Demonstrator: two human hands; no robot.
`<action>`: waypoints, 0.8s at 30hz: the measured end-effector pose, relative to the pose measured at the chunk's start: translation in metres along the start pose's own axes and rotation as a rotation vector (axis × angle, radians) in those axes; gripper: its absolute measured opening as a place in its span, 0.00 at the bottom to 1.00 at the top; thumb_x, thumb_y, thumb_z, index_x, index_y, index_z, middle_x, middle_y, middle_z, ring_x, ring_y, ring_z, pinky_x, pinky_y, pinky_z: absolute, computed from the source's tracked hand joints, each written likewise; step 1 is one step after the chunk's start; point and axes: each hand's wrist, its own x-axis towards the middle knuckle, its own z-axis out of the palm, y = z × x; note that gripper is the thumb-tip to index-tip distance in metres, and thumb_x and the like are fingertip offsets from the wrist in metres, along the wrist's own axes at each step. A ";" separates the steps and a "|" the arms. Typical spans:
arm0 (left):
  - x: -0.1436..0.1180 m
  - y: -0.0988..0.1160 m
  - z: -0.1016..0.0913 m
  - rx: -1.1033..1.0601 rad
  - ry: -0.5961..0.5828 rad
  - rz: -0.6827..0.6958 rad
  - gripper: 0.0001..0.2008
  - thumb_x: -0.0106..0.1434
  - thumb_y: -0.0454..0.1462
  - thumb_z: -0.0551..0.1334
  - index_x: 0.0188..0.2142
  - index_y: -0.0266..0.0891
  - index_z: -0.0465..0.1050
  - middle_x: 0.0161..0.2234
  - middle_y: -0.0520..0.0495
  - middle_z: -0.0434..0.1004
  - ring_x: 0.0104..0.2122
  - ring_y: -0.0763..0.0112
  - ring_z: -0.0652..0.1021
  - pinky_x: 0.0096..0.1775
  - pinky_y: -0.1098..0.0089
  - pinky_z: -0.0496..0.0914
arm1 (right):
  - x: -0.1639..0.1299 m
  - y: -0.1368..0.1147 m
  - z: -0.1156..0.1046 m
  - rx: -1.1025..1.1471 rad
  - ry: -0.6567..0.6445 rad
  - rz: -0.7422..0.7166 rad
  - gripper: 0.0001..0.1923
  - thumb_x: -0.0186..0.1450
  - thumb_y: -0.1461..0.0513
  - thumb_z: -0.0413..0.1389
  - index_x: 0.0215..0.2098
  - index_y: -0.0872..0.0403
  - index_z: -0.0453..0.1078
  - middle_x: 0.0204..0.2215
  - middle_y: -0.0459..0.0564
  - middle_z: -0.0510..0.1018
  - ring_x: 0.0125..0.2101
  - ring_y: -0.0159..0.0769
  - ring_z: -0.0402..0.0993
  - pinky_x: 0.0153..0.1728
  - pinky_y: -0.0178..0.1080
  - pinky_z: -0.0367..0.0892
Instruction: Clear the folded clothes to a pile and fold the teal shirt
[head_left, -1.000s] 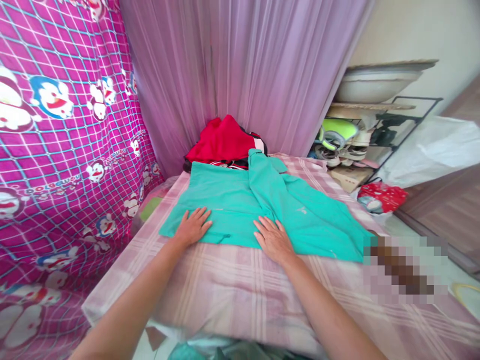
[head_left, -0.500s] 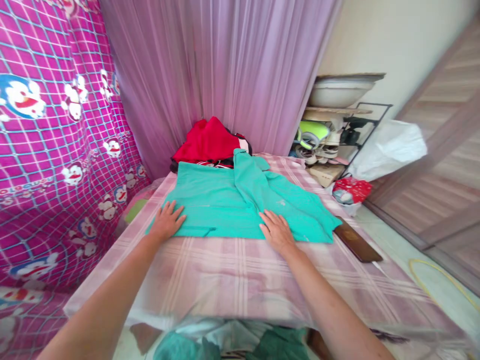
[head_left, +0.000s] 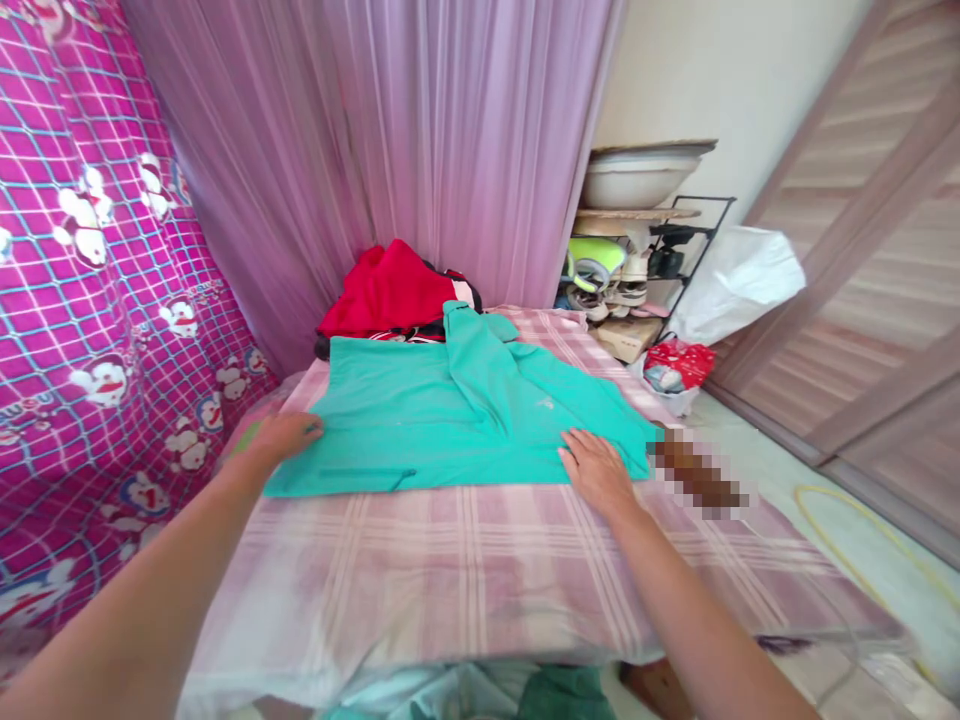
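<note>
A teal jacket [head_left: 397, 400] lies folded lengthwise on the table, one sleeve laid across it toward the back. A zipped pocket shows near its front left edge, and a small pale logo marks the right part. My left hand [head_left: 289, 437] is at the jacket's left edge, its fingers curled together on the cloth; the thumb is hard to see. On the right part of the jacket, close to the front edge, my right hand [head_left: 598, 468] rests flat with fingers stretched out.
A plaid pink cloth [head_left: 450, 560] covers the table. Behind the jacket is a red garment pile [head_left: 390, 290] against a purple curtain [head_left: 450, 140]. A blurred-out brown object [head_left: 697, 475] lies at right. Beyond stands a shoe rack [head_left: 682, 240]; a patterned pink curtain [head_left: 97, 300] hangs left.
My left hand has gone from lying spread on the jacket to curled fingers at its left edge. My right hand has slid right along the cloth. The view has shifted slightly right.
</note>
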 end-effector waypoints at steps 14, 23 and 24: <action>-0.007 0.007 0.002 -0.107 -0.042 -0.263 0.28 0.60 0.58 0.53 0.45 0.39 0.75 0.44 0.39 0.81 0.44 0.53 0.79 0.42 0.64 0.69 | 0.000 0.013 0.019 -0.020 0.115 -0.057 0.23 0.71 0.56 0.43 0.55 0.54 0.73 0.55 0.56 0.76 0.56 0.46 0.70 0.59 0.50 0.59; -0.008 -0.025 -0.001 -0.502 -0.110 -0.225 0.28 0.44 0.61 0.64 0.32 0.41 0.78 0.34 0.46 0.81 0.40 0.54 0.78 0.40 0.64 0.70 | 0.000 0.016 0.022 -0.024 0.162 -0.082 0.21 0.71 0.57 0.45 0.55 0.55 0.73 0.54 0.56 0.77 0.54 0.48 0.71 0.57 0.51 0.63; -0.010 -0.027 -0.003 -0.545 -0.113 -0.237 0.28 0.42 0.61 0.65 0.31 0.40 0.77 0.33 0.47 0.81 0.39 0.54 0.78 0.40 0.64 0.70 | 0.000 0.016 0.022 -0.029 0.160 -0.085 0.22 0.71 0.57 0.45 0.54 0.55 0.74 0.54 0.57 0.77 0.54 0.48 0.71 0.57 0.51 0.63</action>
